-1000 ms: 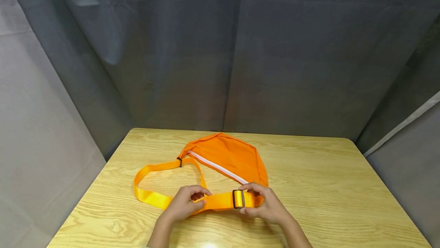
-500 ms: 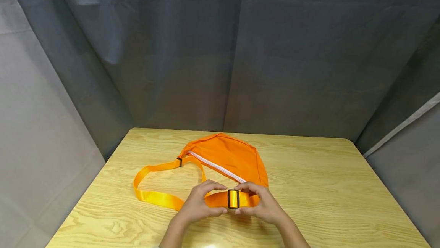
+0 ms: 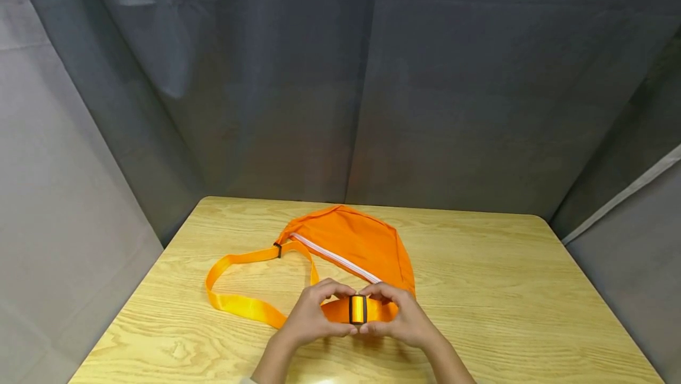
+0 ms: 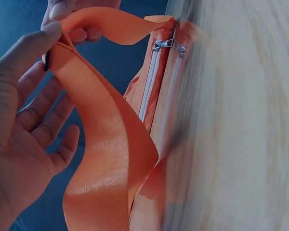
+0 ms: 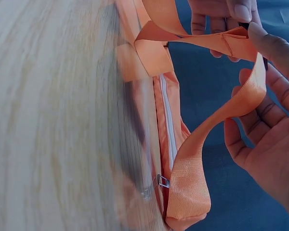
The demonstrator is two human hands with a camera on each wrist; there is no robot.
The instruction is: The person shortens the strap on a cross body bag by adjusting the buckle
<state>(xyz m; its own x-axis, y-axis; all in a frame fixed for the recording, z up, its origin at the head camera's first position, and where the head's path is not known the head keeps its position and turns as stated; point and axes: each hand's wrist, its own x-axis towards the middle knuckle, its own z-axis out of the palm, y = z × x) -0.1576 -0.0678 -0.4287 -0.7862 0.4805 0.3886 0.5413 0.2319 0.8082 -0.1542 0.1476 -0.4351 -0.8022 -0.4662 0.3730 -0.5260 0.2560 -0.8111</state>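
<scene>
An orange half-round bag (image 3: pixel 356 239) lies on the table, its white zipper (image 3: pixel 332 255) facing my hands. From it runs a yellow-orange webbing strap (image 3: pixel 245 306), looped out to the left. My left hand (image 3: pixel 307 316) pinches one side of a black slide buckle (image 3: pixel 350 309) between thumb and fingertips. Opposite it, my right hand (image 3: pixel 408 320) pinches the buckle's other side, the fingertips of both hands nearly meeting. In the left wrist view the strap (image 4: pixel 98 130) hangs doubled beneath the buckle. A metal zipper pull (image 5: pixel 163 181) shows in the right wrist view.
The wooden table (image 3: pixel 495 289) extends on both sides of the bag. Dark grey curtain (image 3: pixel 276 88) hangs behind its far edge, and lighter grey panels (image 3: pixel 58 195) flank it. A small black strap fitting (image 3: pixel 278 250) sits at the bag's left corner.
My left hand has moved right along the strap and now grips the buckle. The buckle has shifted slightly left, and my right hand's fingertips have come to its edge. The bag stays put.
</scene>
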